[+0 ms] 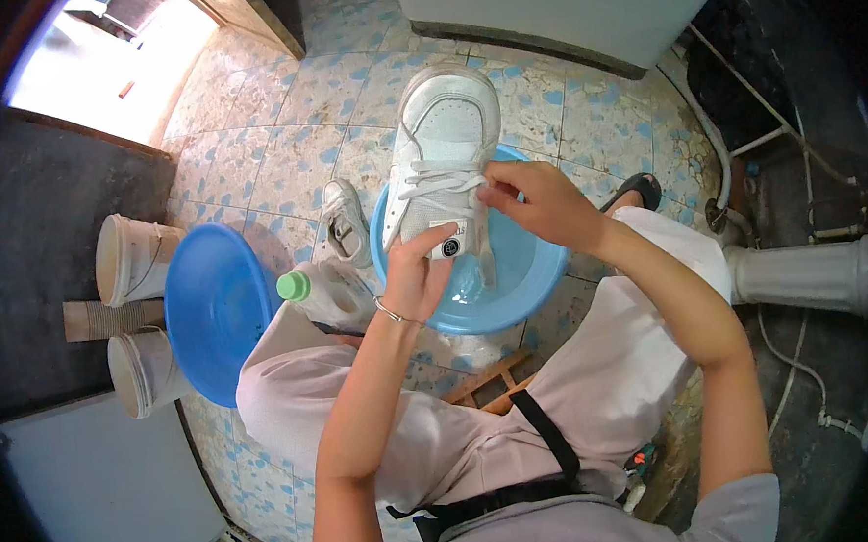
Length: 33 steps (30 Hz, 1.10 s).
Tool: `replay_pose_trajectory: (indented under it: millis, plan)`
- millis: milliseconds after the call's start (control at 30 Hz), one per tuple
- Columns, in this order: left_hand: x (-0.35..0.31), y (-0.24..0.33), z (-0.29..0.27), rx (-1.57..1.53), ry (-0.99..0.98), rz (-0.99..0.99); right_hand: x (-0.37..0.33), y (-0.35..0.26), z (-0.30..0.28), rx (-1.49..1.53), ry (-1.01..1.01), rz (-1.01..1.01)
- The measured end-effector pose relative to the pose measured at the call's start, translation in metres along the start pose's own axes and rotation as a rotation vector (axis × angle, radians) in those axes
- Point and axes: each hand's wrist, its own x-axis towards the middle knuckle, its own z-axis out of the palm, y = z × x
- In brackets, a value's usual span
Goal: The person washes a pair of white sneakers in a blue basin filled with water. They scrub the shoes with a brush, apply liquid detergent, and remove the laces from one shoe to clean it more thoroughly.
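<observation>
A white lace-up sneaker (451, 123) is held up over a light-blue basin (543, 285), toe pointing away from me. My left hand (421, 277) grips it at the tongue, thumb on the label. At the right side of the lacing, my right hand (540, 199) has its thumb and forefinger closed on the white shoelace (444, 179). One lace end hangs down over the basin, which has water in it. Left of the basin, the other white sneaker (344, 223) rests on the tiled floor. A translucent bottle (341, 292) with a green cap stands by my left knee.
A larger blue basin (222, 316) leans at the left beside two white buckets (124, 260). Pipes and a white pedestal (802, 277) stand on the right. Wooden slats (489, 382) show between my legs. A pale block (558, 14) stands at the far side, near an open doorway.
</observation>
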Motion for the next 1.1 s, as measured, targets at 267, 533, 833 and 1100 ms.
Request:
replay_pose_trajectory:
  millis: [267,533,833,1100]
  plan:
    - [-0.003,-0.006,0.004,0.054,0.103,-0.127,0.002,-0.001,-0.025,-0.57,0.273,-0.181]
    - [-0.004,-0.005,0.007,0.011,0.045,0.029,0.0,-0.002,-0.015,-0.225,0.14,0.101]
    - [-0.007,-0.006,-0.007,-0.022,0.044,0.004,-0.009,0.009,0.017,0.317,-0.113,0.294]
    - [-0.003,-0.01,-0.017,-0.032,0.088,-0.102,0.014,0.012,-0.037,-0.294,0.435,0.195]
